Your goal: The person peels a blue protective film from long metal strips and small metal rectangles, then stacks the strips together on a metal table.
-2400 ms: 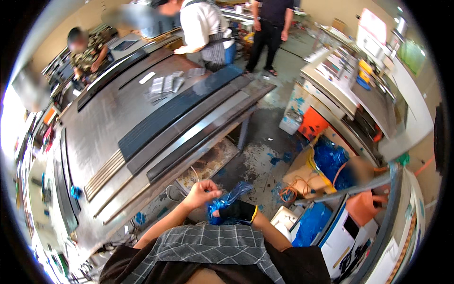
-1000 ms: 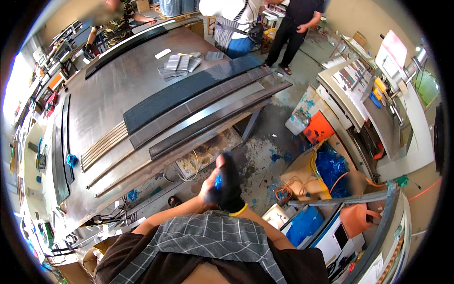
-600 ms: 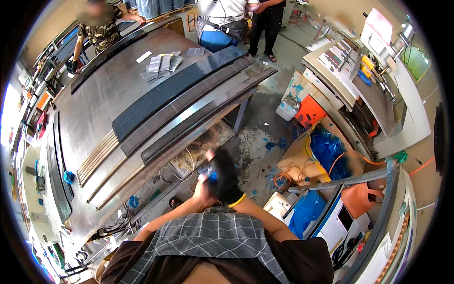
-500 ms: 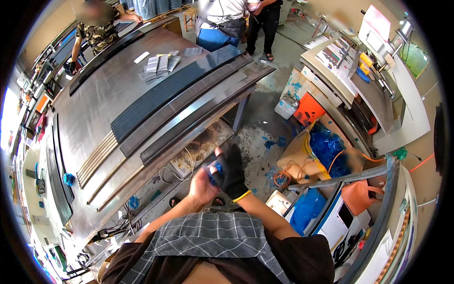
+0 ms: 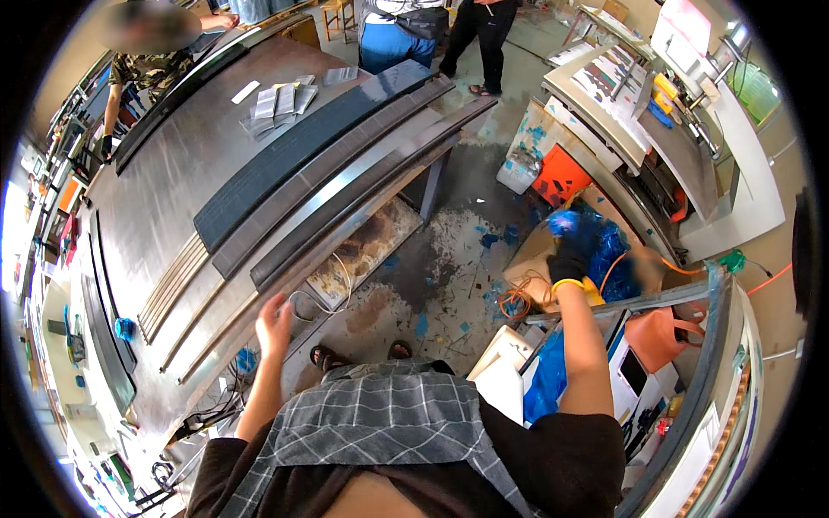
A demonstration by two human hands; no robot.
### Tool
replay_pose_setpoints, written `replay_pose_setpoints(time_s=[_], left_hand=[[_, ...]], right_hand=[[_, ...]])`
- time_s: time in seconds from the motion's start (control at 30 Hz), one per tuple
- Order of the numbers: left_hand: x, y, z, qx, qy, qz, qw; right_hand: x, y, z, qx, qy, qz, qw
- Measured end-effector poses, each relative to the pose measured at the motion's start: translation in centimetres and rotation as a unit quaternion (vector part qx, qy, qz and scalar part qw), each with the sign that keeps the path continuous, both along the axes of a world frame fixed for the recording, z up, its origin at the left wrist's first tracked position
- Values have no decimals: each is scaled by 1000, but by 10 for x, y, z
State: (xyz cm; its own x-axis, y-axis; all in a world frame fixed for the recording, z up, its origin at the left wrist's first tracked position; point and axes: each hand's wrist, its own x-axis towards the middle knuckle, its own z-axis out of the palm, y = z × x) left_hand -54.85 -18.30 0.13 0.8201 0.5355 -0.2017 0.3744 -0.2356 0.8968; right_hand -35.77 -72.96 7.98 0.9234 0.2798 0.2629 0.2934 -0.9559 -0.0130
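Observation:
My bare left hand (image 5: 275, 325) is beside the near edge of the metal-topped table (image 5: 164, 220), fingers stretched out and nothing seen in them. My right hand (image 5: 567, 264), in a black glove with a yellow cuff, reaches out over a large carton (image 5: 528, 252) filled with blue plastic film (image 5: 606, 246). Just beyond its fingers is a bright crumpled wad of blue film (image 5: 564, 223); blur hides whether the fingers still touch it. Long dark curved strips (image 5: 302, 160) lie along the table, near my left hand.
Clear rectangular pieces (image 5: 281, 102) lie on the table, across which a person in camouflage (image 5: 160, 73) stands. Two people stand beyond its far end. An orange cord (image 5: 522, 292) lies by the carton. At right are a machine (image 5: 643, 108) and a bin holding a brown bag (image 5: 654, 358).
My hands, together over the floor around blue film before, are now apart. The right one has swung right and forward over the carton with the film; the left has moved left toward the table.

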Motion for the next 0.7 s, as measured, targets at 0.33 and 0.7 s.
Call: replay_pose_setpoints(time_s=[0.33,0.7], left_hand=[[-92,144,-20,456,113,31,883],[-102,162,-13,389,83,-27,917]], right_hand=[[-77,158,-134,65,271,57,959],[-106,306,-145,20,416,173,892]])
